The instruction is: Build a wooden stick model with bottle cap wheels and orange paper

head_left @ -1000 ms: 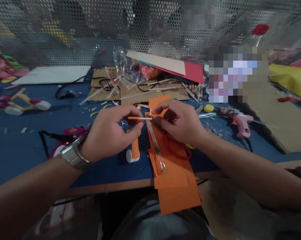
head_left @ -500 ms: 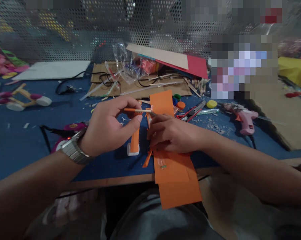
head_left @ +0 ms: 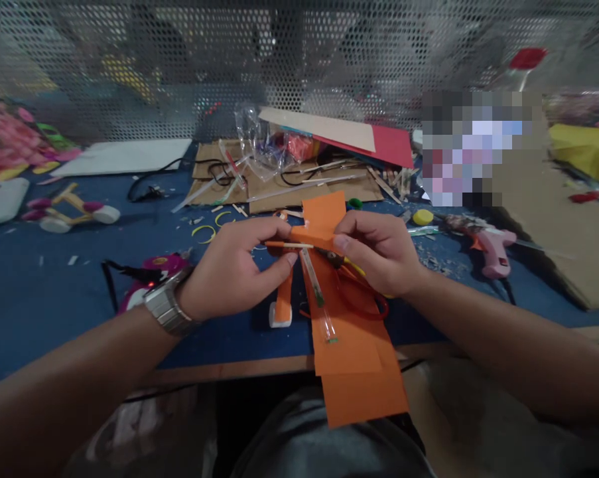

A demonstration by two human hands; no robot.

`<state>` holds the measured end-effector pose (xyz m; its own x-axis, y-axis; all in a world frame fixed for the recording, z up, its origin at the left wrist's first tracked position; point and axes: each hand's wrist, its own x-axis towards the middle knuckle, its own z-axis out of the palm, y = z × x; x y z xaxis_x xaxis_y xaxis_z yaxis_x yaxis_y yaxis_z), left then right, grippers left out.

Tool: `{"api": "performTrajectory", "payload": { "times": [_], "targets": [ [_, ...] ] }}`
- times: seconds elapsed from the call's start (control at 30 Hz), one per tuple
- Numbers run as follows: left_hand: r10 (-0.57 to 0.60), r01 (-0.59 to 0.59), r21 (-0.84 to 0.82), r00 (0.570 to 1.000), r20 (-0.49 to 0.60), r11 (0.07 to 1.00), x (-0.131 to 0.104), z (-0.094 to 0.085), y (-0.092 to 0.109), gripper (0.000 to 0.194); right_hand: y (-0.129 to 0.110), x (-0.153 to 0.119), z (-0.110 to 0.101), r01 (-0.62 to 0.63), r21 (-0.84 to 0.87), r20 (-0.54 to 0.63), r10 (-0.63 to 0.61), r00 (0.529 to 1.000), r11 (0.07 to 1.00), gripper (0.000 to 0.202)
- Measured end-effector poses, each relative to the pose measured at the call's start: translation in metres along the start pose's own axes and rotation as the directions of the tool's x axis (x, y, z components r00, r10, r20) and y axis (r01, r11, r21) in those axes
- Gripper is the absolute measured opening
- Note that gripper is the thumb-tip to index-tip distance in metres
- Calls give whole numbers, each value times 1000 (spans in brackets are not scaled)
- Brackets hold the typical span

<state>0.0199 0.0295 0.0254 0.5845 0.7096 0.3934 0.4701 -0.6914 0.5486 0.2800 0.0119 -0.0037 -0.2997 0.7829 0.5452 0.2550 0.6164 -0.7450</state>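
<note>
Between the fingertips of my left hand (head_left: 244, 265) is a thin wooden stick (head_left: 299, 245), partly covered in orange at its left part. An orange paper strip (head_left: 312, 236) runs just above it, its right end pinched by my right hand (head_left: 379, 252); its left end meets my left fingertips. Below lie larger orange paper sheets (head_left: 359, 358), reaching over the table's front edge. Red-handled scissors (head_left: 366, 302) rest on them beside a clear tube (head_left: 313, 279). An orange-wrapped piece with a white wheel (head_left: 280, 315) is under my left hand.
A pink glue gun (head_left: 495, 252) and brown cardboard (head_left: 542, 232) are at right. Purple tool (head_left: 160, 265) sits by my left wrist. A wheeled stick frame (head_left: 73, 209) stands far left. Behind are coloured card (head_left: 393, 143), cardboard scraps and a perforated metal screen (head_left: 299, 60).
My right hand has moved right and up from the orange sheets and now holds an orange strip beside the stick. The scissors' red handles and the clear tube have come into fuller view.
</note>
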Motion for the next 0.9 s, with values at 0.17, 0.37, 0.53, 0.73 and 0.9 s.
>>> {"api": "performTrajectory", "payload": {
  "times": [0.17,0.37,0.53,0.73,0.9],
  "targets": [
    [-7,7,-77,1000,-1,997,1,2,0,10,1,-1,4,29,-168,-124,-50,991,985,12],
    [-4,5,-158,1000,8,987,2,4,-1,9,3,-1,3,72,-286,-116,-109,987,955,25],
    [-2,10,-169,999,49,986,1,3,0,14,3,0,2,83,-267,-88,-110,990,960,26],
    [-62,69,-229,997,39,971,1,1,4,11,4,-2,3,14,-124,-90,-25,996,992,27],
    [-6,19,-203,998,66,979,1,2,3,7,5,-3,13,-212,330,-54,243,969,920,33]
  ]
}}
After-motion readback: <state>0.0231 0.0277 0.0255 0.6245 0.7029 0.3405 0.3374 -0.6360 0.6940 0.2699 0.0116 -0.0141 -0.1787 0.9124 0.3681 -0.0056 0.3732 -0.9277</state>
